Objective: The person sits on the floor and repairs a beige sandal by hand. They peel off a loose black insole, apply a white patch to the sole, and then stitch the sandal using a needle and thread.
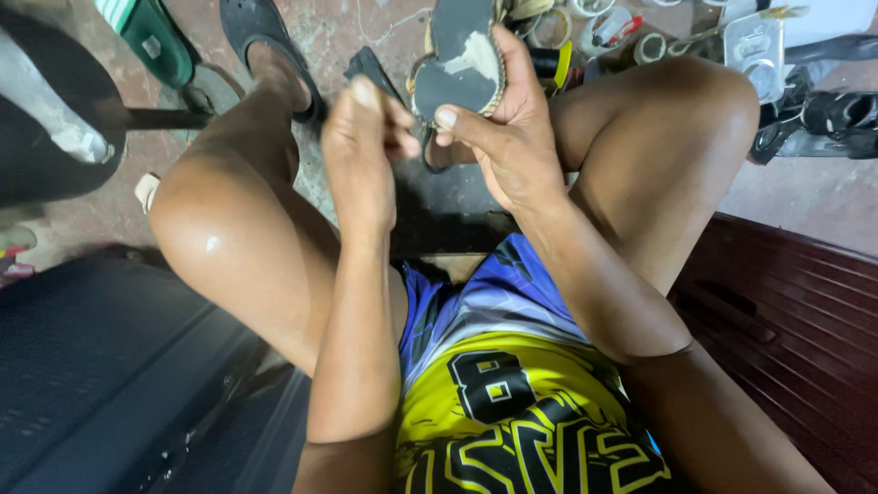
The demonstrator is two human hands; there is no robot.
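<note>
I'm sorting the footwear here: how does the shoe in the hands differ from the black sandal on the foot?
The shoe is held sole-up by the right hand, its dark sole patched pale; the black sandal sits on the floor, worn on a foot. The shoe's edge is pale and stitched; the sandal's is plain. Both are dark.

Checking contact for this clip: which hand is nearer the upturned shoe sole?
Right. The right hand grips the shoe sole from its side, thumb on it; the left hand is just beside its lower edge.

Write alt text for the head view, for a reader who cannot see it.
A seated person's right hand holds a worn shoe sole-up between the knees, while the left hand pinches at its near edge. Tape rolls and a black sandal lie on the floor beyond.
</note>
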